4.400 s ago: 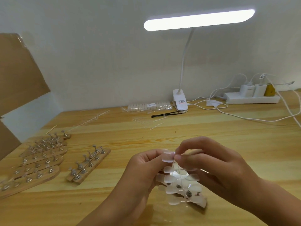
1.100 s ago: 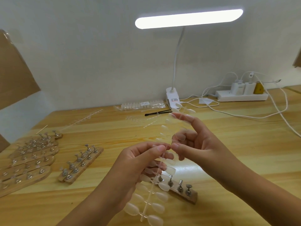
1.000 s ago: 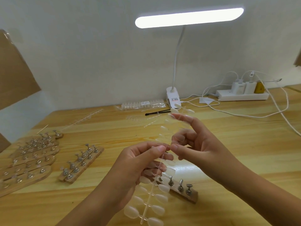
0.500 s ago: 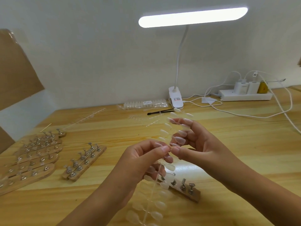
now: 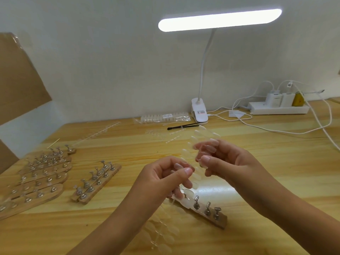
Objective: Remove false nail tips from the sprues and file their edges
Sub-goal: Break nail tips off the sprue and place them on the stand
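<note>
Left hand (image 5: pixel 165 178), right hand (image 5: pixel 226 162); sprue (image 5: pixel 195 176) between both

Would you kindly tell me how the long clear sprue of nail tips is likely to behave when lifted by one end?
Probably whippy: the sprue is a long, thin clear stem. Likely very light, since the left hand and right hand carry it in fingertip pinches alone. Its tips may snap off if bent.

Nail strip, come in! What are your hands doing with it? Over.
Left hand grips nail sprue mid-length; right hand pinches it higher up. Many tips on it, no file in hand. Wooden peg stand lies on table beneath. Over.
</note>
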### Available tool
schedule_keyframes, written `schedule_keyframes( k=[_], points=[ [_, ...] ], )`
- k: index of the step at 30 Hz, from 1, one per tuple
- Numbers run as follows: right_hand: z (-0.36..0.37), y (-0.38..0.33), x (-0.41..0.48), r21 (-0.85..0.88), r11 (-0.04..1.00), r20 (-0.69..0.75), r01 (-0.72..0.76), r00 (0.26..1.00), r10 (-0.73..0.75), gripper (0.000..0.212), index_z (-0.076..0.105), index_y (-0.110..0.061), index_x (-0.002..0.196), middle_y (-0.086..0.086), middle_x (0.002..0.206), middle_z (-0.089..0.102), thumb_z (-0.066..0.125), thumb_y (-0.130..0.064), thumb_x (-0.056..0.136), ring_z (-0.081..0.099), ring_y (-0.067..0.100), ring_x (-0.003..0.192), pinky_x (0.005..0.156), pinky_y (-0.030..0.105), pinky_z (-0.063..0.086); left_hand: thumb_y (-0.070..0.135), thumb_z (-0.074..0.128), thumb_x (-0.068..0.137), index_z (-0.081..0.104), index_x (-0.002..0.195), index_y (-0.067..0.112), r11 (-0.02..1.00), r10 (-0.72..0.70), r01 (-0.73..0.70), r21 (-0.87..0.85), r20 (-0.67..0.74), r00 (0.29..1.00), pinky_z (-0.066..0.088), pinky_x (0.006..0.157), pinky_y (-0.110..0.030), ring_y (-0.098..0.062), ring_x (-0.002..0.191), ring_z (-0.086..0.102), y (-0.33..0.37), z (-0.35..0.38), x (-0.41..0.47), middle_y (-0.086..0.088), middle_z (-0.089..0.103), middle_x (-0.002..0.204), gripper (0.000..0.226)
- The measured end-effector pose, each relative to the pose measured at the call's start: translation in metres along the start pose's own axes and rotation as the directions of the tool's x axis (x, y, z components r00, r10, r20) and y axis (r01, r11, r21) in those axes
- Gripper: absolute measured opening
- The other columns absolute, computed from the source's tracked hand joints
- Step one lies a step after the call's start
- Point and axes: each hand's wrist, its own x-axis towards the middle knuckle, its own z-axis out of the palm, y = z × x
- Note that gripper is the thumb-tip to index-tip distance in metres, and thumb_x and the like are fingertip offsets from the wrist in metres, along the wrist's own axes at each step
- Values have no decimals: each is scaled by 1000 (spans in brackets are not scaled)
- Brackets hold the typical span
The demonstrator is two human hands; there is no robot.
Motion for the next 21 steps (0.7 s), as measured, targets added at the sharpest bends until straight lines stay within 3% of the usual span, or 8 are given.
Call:
schedule_keyframes(
  k=[6, 8, 10, 12, 14, 17, 19, 21],
  points=[
    [6, 6, -5, -207, 968, 4, 142, 990, -144, 20, 71, -22, 101, -4, 91, 69, 71, -12, 84, 67, 10, 92, 79, 27, 57, 37, 81, 74, 71, 80, 11, 999, 33, -34, -13, -22, 999, 43, 51, -14, -9, 47, 52, 1, 1, -1, -4, 66, 58, 28],
    [8, 7, -7, -385, 880, 2, 276, 954, -299, 16, 68, -20, 101, -10, 95, 68, 73, -16, 86, 66, 14, 94, 78, 32, 56, 40, 73, 67, 71, 76, 8, 999, 22, -23, -23, -42, 999, 42, 50, -14, -9, 46, 52, 2, 2, -1, -4, 64, 56, 33],
    [10, 8, -10, -573, 719, 64, 393, 896, -439, 20, 67, -21, 100, -13, 96, 64, 72, -35, 85, 64, 16, 88, 72, 33, 53, 41, 71, 66, 71, 69, 16, 1000, 10, -11, -26, -43, 999, 42, 50, -15, -9, 47, 53, 3, 3, -2, -3, 64, 55, 25],
    [10, 8, -11, -620, 644, 96, 447, 858, -504, 21, 66, -21, 92, -16, 94, 62, 68, -40, 85, 62, 12, 82, 70, 22, 48, 41, 70, 67, 69, 62, 23, 1000, 6, -7, -24, -29, 1000, 41, 49, -15, -9, 47, 52, 3, 6, -2, -3, 64, 55, 18],
    [11, 7, -10, -526, 731, 23, 435, 866, -499, 16, 64, -21, 85, -14, 87, 65, 69, -36, 87, 64, 7, 79, 69, 11, 46, 41, 72, 65, 70, 62, 23, 999, -5, 4, -48, -16, 1000, 42, 49, -15, -9, 47, 52, 3, 8, -3, -3, 65, 56, 18],
    [8, 1, -4, -318, 901, -122, 295, 930, -348, 35, 65, -7, 83, -7, 85, 71, 67, -41, 75, 68, 6, 79, 69, 15, 53, 38, 80, 69, 76, 75, 15, 997, -12, 12, -72, 8, 1000, 44, 52, -14, -7, 52, 56, 3, 7, -3, -4, 71, 66, 23],
    [6, 0, -2, -306, 914, -165, 267, 930, -327, 39, 65, -4, 83, -5, 86, 72, 68, -41, 73, 68, 6, 79, 69, 16, 54, 36, 79, 72, 77, 78, 15, 997, -22, 23, -80, 14, 1000, 47, 55, -15, -7, 57, 60, 4, 5, -3, -5, 74, 74, 22],
    [6, 1, -3, -382, 874, -150, 300, 913, -379, 29, 67, -11, 84, -7, 86, 71, 67, -39, 77, 68, 8, 81, 72, 15, 53, 36, 74, 70, 78, 75, 18, 995, -29, 30, -95, 9, 1000, 46, 55, -14, -6, 57, 61, 4, 4, -2, -6, 75, 75, 20]
  ],
)
